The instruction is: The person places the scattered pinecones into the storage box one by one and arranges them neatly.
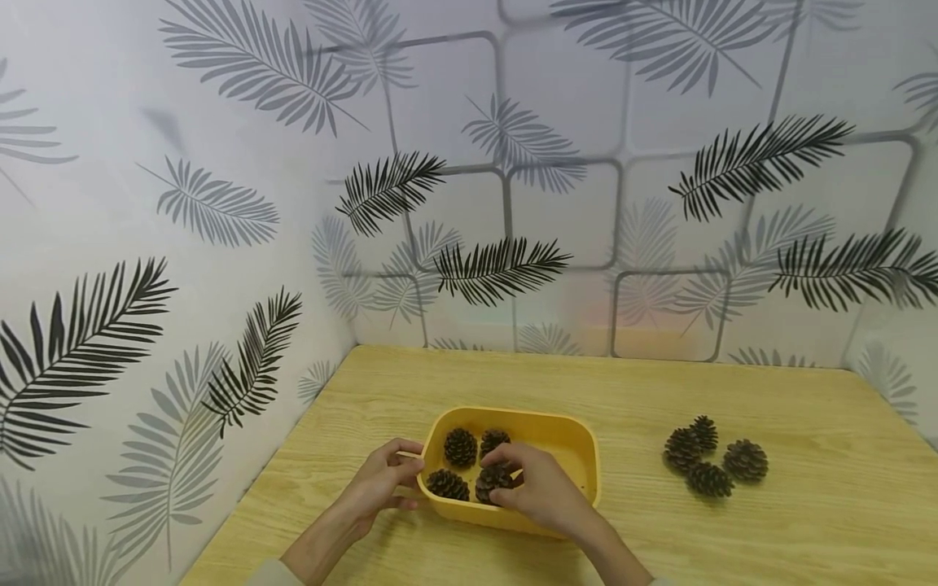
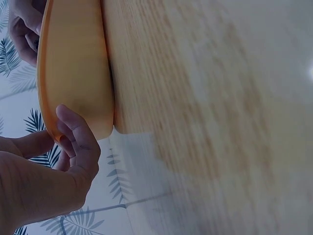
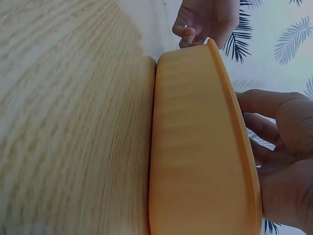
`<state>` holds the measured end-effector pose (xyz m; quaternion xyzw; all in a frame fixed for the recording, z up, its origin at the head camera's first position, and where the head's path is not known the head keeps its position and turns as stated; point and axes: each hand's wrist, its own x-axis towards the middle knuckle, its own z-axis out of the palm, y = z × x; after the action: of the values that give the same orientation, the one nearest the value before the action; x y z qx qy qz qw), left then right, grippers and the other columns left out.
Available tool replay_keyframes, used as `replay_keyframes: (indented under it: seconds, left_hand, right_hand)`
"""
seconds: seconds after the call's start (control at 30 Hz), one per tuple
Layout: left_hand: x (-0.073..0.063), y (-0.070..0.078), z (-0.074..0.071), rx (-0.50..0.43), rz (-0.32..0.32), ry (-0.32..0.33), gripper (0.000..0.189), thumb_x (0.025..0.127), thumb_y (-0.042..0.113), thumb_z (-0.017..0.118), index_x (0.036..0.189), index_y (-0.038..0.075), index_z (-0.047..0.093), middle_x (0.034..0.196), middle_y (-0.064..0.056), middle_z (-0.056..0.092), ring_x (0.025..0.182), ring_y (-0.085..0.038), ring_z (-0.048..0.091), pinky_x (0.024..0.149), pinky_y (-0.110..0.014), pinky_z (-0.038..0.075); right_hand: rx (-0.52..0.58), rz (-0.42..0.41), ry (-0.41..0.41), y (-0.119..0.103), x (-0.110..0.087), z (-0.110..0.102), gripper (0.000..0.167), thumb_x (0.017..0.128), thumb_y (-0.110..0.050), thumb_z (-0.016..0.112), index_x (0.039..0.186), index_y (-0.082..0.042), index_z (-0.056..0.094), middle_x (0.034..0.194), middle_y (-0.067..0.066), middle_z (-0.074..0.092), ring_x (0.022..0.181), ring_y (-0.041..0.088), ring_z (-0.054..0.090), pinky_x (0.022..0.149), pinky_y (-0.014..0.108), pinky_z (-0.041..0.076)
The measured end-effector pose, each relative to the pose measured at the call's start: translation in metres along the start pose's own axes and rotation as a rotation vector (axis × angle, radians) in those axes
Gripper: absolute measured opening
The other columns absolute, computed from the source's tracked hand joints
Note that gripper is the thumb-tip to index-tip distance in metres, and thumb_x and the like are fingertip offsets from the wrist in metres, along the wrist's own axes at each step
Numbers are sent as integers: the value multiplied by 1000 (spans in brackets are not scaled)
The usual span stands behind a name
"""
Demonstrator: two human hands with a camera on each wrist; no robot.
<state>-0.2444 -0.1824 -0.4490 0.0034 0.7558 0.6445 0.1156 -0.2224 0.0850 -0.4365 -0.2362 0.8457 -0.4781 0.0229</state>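
Yellow and round-cornered, the tub (image 1: 506,518) is touched at one end by the left hand (image 1: 375,482), loosely bent; inside, a pine cone (image 1: 488,486) is pinched by the right hand (image 1: 545,487).

The yellow, rounded oblong plastic tub (image 1: 582,464) under the right fingers (image 1: 516,452) looks smooth and matt. The brown, rounded, woody pine cones (image 1: 746,461) look rough; the pale yellow, wood-grained counter (image 1: 821,521) appears smooth, faintly glossy.
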Motion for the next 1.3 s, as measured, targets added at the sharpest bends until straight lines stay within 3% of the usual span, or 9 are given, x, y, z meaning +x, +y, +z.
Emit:
replay_keyframes:
  seconds: [0.23,0.47,0.8,1.3]
  left_hand:
    - [-1,2,1,2,-1,9,33,105,15,61,133,-1,56,115,-18,61,86,-21,64,67,-33,63]
    - [-2,3,2,3,-13,-3,32,105,14,61,133,-1,56,114,-17,61,86,-21,63,67,-32,63]
    - [-1,3,2,11,-5,-8,33,105,14,61,134,-1,56,116,-17,61,86,-20,63,68,-32,63]
    - [-2,3,1,19,-15,5,32,106,15,61,133,0,57,116,-17,62,86,-22,64,68,-34,63]
  right_hand:
    - [-16,-12,-27,2,3,2,30,90,-4,80,119,-8,73,118,6,70,110,32,64,82,41,58]
    - [54,50,-89,1,3,0,28,92,-1,77,119,-6,73,124,13,70,109,38,65,86,52,60]
    - [38,61,-61,2,0,-3,31,92,-4,78,122,-5,70,124,16,70,106,36,67,86,49,60]
    - [57,-4,22,3,-6,-9,26,91,-4,78,116,-10,73,119,12,71,109,39,64,87,43,58]
